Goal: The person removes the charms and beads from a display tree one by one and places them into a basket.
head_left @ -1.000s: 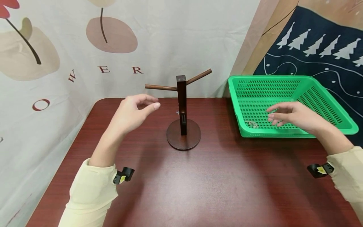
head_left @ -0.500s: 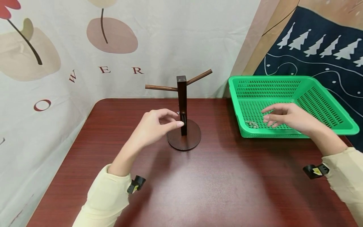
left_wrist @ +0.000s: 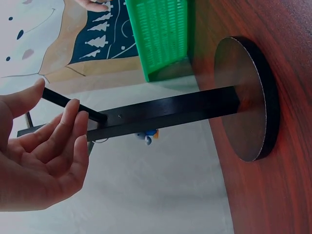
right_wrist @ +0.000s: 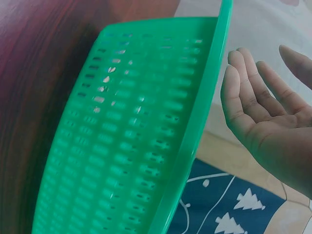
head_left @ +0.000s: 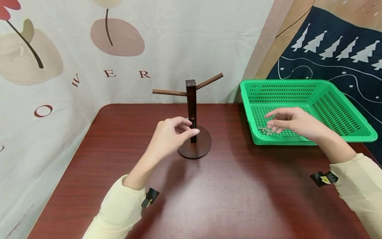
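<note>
A dark wooden stand [head_left: 191,99] with a round base and several pegs stands upright on the table. My left hand [head_left: 171,136] is at its lower front, with loosely bent fingers and a gap between thumb and index. In the left wrist view the thumb and fingers are around a dark peg [left_wrist: 73,105]; whether they touch it I cannot tell. Behind the post hangs a small blue trinket [left_wrist: 146,135], mostly hidden. Over the green basket [head_left: 283,142], my right hand [head_left: 298,122] hovers with relaxed fingers, holding nothing. Below its fingertips lies a small shiny heap, like jewellery [head_left: 264,130].
The reddish-brown wooden table [head_left: 226,192] extends toward me. Behind it hangs a pale printed cloth [head_left: 191,39], and a dark cloth with white trees [head_left: 334,46] is at the right, beyond the basket. Two upper pegs [head_left: 168,92] stick out from the stand.
My left hand has moved right and down, from left of the stand to its lower front peg. The right hand has drifted left over the basket toward the shiny heap.
</note>
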Motion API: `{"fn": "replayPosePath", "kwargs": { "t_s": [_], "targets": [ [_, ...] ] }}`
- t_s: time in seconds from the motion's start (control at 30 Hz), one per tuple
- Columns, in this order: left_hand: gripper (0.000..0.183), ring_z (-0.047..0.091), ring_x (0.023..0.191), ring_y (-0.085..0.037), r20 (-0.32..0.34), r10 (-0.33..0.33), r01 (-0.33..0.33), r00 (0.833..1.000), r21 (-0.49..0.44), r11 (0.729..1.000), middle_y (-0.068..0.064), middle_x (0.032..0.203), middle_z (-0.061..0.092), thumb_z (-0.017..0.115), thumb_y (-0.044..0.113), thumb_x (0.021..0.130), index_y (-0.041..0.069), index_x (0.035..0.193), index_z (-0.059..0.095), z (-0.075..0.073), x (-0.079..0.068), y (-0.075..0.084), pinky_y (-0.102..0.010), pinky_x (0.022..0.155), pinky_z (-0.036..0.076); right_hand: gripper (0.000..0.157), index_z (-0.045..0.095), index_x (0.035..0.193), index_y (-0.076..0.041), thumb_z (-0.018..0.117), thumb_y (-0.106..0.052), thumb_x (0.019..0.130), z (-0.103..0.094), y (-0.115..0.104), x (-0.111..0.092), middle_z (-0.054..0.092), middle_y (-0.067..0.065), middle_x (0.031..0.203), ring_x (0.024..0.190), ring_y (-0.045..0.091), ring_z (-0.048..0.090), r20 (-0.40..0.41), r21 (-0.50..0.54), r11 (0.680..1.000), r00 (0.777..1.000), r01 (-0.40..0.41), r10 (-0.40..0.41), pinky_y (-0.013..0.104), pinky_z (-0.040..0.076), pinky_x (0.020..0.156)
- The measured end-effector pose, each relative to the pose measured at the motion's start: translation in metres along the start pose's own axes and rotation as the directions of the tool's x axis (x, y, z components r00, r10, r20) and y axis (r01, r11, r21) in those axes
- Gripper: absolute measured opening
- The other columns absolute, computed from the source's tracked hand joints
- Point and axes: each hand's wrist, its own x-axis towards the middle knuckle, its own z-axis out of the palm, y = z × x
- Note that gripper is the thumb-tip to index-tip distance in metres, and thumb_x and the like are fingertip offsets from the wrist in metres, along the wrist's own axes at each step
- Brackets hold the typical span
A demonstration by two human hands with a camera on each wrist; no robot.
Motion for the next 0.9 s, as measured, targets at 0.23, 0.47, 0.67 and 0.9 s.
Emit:
{"fn": "replayPosePath", "kwargs": {
  "t_s": [0.23,0.47,0.67,0.9],
  "targets": [
    [0.025,0.064,0.075,-0.014,0.001,-0.004,0.004,1.0,0.029,1.0,-0.001,0.081,0.068,0.069,0.022,0.081,0.003,0.097,0.067,0.001,-0.001,0.003,-0.03,0.07,0.049,0.033,0.054,0.117,0.004,0.058,-0.016,0.09,0.01,-0.01,0.007,0.065,0.014,0.09,0.075,0.025,0.063,0.04,0.059,0.998,0.999,0.028,-0.03,0.033,0.051,0.068],
    [0.022,0.065,0.077,-0.014,0.006,-0.009,0.009,1.0,0.04,0.999,-0.002,0.082,0.068,0.066,0.018,0.083,0.002,0.098,0.067,0.0,-0.002,0.007,-0.031,0.071,0.048,0.032,0.055,0.116,0.005,0.058,-0.014,0.09,0.016,-0.013,0.012,0.064,0.015,0.089,0.073,0.024,0.062,0.057,0.093,0.995,0.997,0.044,-0.049,0.032,0.051,0.067],
    [0.022,0.065,0.08,-0.013,0.042,0.001,-0.002,0.999,0.021,1.0,-0.004,0.089,0.069,0.064,0.016,0.084,0.002,0.101,0.068,-0.003,-0.002,0.005,-0.03,0.073,0.049,0.03,0.054,0.118,0.005,0.054,-0.011,0.092,0.022,-0.015,0.016,0.064,0.013,0.091,0.075,0.022,0.062,0.067,0.126,0.991,0.996,0.055,-0.064,0.031,0.051,0.066],
    [0.02,0.061,0.078,-0.013,0.095,0.031,-0.034,0.995,0.028,0.999,-0.003,0.092,0.067,0.06,0.011,0.085,0.002,0.101,0.068,-0.009,0.0,0.0,-0.03,0.072,0.046,0.03,0.054,0.117,0.004,0.055,-0.012,0.092,0.029,-0.02,0.021,0.065,0.015,0.092,0.077,0.023,0.062,0.076,0.136,0.99,0.996,0.029,-0.04,0.031,0.051,0.068]
  ]
}}
